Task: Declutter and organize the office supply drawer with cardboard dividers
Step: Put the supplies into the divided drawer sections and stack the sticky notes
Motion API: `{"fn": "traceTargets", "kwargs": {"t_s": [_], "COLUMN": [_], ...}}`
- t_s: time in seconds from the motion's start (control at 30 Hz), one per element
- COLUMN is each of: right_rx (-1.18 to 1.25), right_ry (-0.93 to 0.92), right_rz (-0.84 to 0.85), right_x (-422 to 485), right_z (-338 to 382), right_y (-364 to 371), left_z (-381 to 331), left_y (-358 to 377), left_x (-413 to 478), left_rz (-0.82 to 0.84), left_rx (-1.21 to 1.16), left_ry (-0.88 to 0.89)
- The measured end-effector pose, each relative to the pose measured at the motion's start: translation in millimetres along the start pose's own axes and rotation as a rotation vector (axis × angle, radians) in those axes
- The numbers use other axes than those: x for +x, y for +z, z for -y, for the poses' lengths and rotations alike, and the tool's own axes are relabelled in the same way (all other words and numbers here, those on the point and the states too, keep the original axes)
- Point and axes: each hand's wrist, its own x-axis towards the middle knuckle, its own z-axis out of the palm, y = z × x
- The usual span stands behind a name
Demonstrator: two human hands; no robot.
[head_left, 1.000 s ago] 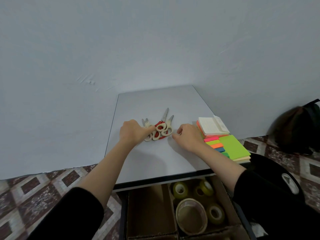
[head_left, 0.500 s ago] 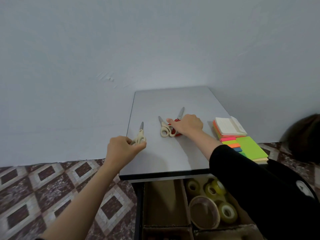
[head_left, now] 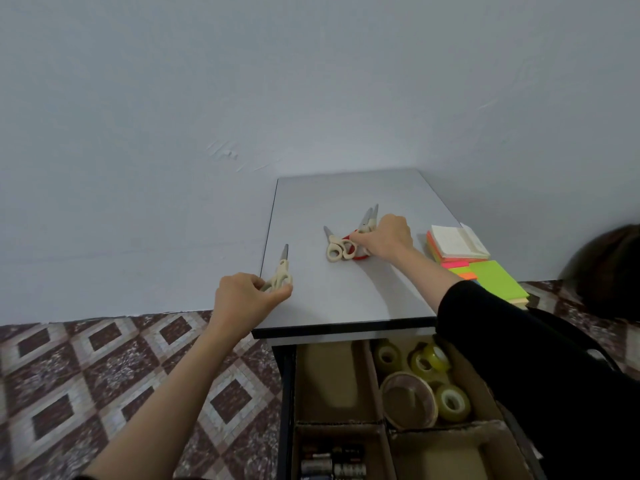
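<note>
My left hand (head_left: 242, 299) curls round the loops of the cream scissors (head_left: 282, 270), hiding most of them, at the near left corner of the tabletop (head_left: 346, 299). The long axis runs away from me, tip toward the wall. My right hand (head_left: 384, 240) covers the handles of the scissors pile (head_left: 341, 249) mid-table, whose blades also point away, with a red loop half hidden; I cannot tell whether its bent fingers grip or merely rest.

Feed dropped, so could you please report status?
Left hand grips cream-handled scissors. Right hand grips red and cream scissors pile. Cardboard-divided drawer open, unobstructed.
</note>
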Motion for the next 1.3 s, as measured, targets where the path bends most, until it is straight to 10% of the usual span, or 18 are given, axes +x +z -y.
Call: {"fn": "traceTargets", "kwargs": {"t_s": [0.33, 1.3], "right_rx": [0.301, -0.262], "right_ry": [-0.193, -0.315], "right_rz": [0.222, 0.537], "right_x": [-100, -167], "right_z": [-39, -151], "right_y": [-28, -26], "left_z": [-16, -5], "left_y": [-1, 104], "left_x": [-68, -100], "left_rz": [0.077, 0.687], "left_rx": [0.003, 0.678], "left_ry": [0.077, 0.276]}}
